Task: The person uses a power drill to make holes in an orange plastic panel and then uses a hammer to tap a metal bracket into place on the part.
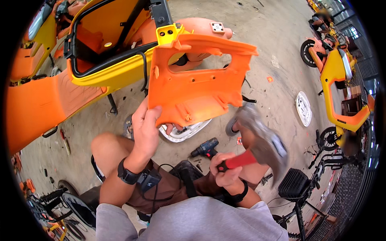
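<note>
My left hand (145,125) is closed on the lower left edge of an orange plastic panel (201,90). The panel is held up in front of me, with a wide oval cut-out near its top and moulded clips along its lower part. My right hand (226,169) grips the red handle of a claw hammer (244,158). The hammer's metal head, smeared by motion, is to the right of the panel and apart from it. Behind the panel stands a yellow and orange scooter body (120,78) with an open, black-edged compartment.
Below the panel, a white tray (183,136) holds small dark parts. A cordless drill (205,148) lies on the floor between my legs. Farther right are another white tray (304,108), a yellow scooter (337,86) and a black bike frame (299,190). A screwdriver (65,141) lies left.
</note>
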A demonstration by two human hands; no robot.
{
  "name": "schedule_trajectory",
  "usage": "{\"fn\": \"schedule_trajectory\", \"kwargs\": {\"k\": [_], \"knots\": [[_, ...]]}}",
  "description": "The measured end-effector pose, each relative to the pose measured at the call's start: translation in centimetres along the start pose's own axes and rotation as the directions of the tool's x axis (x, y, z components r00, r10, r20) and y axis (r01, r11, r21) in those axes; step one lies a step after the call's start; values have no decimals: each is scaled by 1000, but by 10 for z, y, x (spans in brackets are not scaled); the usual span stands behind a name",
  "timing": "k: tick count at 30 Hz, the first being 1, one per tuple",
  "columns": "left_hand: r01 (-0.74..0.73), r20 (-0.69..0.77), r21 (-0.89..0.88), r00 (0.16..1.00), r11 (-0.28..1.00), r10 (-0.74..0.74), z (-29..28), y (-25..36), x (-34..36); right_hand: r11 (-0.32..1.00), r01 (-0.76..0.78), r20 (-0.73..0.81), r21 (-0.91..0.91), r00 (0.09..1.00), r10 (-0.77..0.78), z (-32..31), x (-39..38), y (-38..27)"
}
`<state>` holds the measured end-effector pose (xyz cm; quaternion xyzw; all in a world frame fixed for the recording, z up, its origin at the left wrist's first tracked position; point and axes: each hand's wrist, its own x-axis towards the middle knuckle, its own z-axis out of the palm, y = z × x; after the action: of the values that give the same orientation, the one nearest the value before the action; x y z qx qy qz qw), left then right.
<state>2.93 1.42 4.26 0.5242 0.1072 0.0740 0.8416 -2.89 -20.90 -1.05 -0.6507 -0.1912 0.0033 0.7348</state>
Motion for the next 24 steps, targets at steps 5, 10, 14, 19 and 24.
{"fn": "schedule_trajectory", "kwargs": {"k": [5,10,14,19,24], "knots": [[-55,0,30,999,998,55,-1,-8,-6,909,-416,73,-14,907,415,9,15,-15],[-20,-47,11,999,1000,20,-10,-4,6,951,-300,4,80,954,301,6,-2,-9],[-13,-12,24,1000,1000,13,-4,0,2,999,-3,-46,33,999,5,1,-7,7],[24,-18,-28,1000,999,-25,-3,-7,-2,850,-526,141,39,845,516,14,18,-14],[-5,1,36,1000,999,5,-3,-3,-1,976,-215,70,-34,974,217,9,-3,-10]]}}
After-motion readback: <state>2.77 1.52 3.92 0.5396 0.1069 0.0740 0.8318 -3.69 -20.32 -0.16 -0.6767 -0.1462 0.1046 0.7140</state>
